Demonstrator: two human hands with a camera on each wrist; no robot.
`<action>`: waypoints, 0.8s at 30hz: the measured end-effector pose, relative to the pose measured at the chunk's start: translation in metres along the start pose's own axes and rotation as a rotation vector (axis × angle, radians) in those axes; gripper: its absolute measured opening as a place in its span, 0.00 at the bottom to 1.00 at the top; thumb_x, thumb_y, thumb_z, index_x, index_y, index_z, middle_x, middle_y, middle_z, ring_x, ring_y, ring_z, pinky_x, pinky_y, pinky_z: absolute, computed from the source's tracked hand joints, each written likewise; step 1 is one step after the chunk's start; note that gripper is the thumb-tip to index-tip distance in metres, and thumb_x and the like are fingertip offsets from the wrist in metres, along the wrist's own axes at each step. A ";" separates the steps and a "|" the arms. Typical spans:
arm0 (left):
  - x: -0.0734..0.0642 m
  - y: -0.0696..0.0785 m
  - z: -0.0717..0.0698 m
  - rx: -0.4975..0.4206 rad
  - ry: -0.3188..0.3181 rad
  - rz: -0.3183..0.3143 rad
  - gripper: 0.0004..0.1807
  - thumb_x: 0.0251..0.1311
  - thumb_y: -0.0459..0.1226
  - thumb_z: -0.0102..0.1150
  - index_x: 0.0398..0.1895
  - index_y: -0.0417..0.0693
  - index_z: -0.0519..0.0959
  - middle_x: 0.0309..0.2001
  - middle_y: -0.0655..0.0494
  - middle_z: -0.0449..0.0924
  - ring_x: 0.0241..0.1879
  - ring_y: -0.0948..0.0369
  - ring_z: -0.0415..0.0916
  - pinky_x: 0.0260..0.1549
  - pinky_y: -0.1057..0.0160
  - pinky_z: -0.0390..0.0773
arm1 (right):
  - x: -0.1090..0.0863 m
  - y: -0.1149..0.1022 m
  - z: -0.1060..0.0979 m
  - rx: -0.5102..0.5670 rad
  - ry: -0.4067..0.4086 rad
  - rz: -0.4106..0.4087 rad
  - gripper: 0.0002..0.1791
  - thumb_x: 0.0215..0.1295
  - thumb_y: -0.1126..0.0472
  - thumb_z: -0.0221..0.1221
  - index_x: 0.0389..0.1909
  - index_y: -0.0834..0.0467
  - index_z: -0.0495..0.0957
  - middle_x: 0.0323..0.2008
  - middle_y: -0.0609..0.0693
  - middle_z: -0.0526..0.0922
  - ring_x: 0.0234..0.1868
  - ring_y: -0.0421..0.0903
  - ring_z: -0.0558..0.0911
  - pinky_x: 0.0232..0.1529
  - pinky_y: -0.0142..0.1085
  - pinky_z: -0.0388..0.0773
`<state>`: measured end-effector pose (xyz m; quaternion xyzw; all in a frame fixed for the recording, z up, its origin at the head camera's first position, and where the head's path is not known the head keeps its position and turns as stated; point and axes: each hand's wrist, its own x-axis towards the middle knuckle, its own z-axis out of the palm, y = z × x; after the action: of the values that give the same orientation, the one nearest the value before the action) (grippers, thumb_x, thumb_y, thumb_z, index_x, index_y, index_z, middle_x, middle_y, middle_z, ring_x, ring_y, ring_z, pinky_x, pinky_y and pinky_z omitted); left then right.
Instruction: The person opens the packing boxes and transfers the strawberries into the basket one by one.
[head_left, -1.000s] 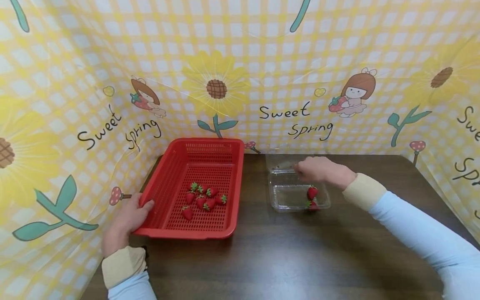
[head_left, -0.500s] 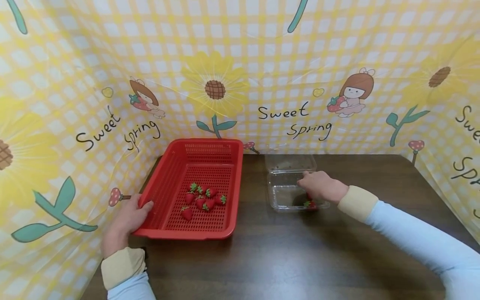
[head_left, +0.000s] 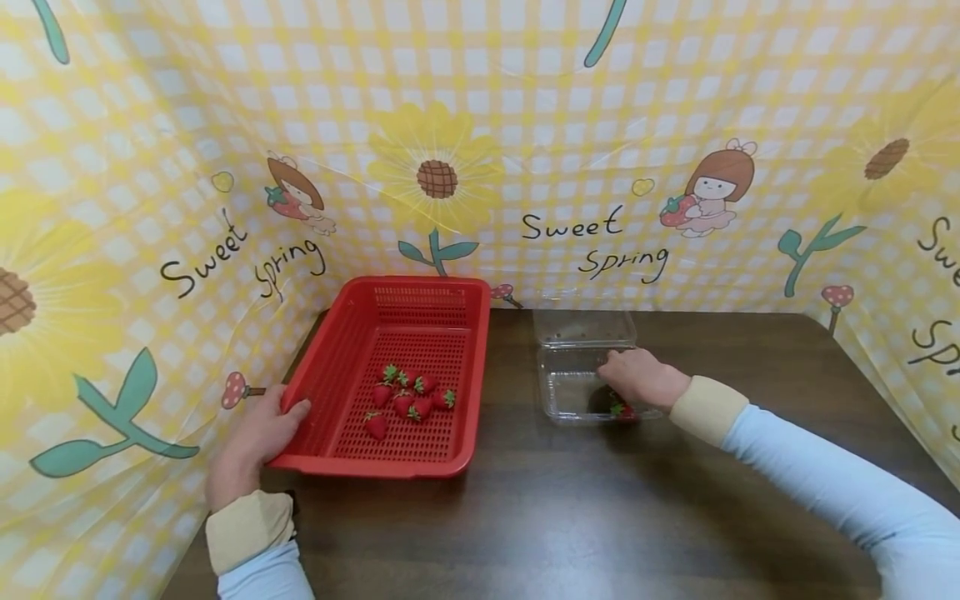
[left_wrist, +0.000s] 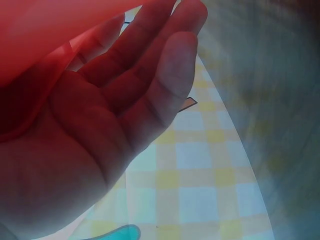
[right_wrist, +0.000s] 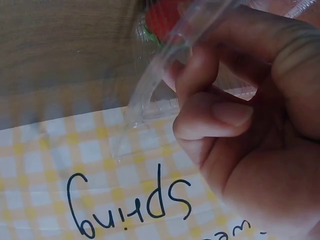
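Observation:
In the head view, a red plastic basket stands on the left with several strawberries on its slotted floor. My left hand grips its near left side, thumb over the rim, the other fingers along the outside wall. My right hand reaches down into a clear plastic clamshell box, its lid lying back. One strawberry shows below the hand. In the right wrist view a strawberry lies beyond the clear rim near my curled fingers; whether the fingertips pinch one is hidden.
Both containers stand on a dark brown wooden table. A yellow checked cloth with printed flowers and lettering rises behind the table and along both sides.
My right hand has come down from above the box, toward its near right part, and now covers a strawberry seen earlier. The left hand and the basket stay put.

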<state>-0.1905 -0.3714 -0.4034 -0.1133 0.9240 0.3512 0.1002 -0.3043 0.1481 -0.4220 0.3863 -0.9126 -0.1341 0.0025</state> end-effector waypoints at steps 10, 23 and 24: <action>0.002 0.001 0.001 -0.003 0.002 0.001 0.29 0.73 0.47 0.45 0.64 0.33 0.57 0.46 0.36 0.75 0.34 0.56 0.78 0.30 0.62 0.76 | 0.004 0.002 0.000 0.046 -0.045 -0.003 0.08 0.58 0.75 0.61 0.34 0.61 0.79 0.32 0.58 0.78 0.26 0.47 0.73 0.28 0.40 0.75; 0.003 0.000 0.000 0.008 -0.003 -0.004 0.29 0.73 0.48 0.44 0.65 0.33 0.57 0.48 0.35 0.74 0.38 0.54 0.77 0.32 0.62 0.75 | 0.011 0.004 -0.029 0.084 0.081 -0.008 0.04 0.60 0.69 0.62 0.35 0.61 0.78 0.28 0.56 0.75 0.20 0.45 0.71 0.19 0.38 0.72; 0.003 0.000 0.000 0.008 -0.004 -0.006 0.30 0.73 0.48 0.44 0.65 0.33 0.57 0.49 0.35 0.73 0.40 0.53 0.76 0.33 0.62 0.75 | 0.012 0.005 -0.034 0.085 0.077 0.001 0.04 0.61 0.69 0.62 0.36 0.60 0.78 0.29 0.56 0.74 0.20 0.45 0.71 0.19 0.38 0.72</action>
<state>-0.1937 -0.3719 -0.4040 -0.1149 0.9249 0.3474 0.1036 -0.3124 0.1346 -0.3893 0.3905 -0.9168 -0.0806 0.0211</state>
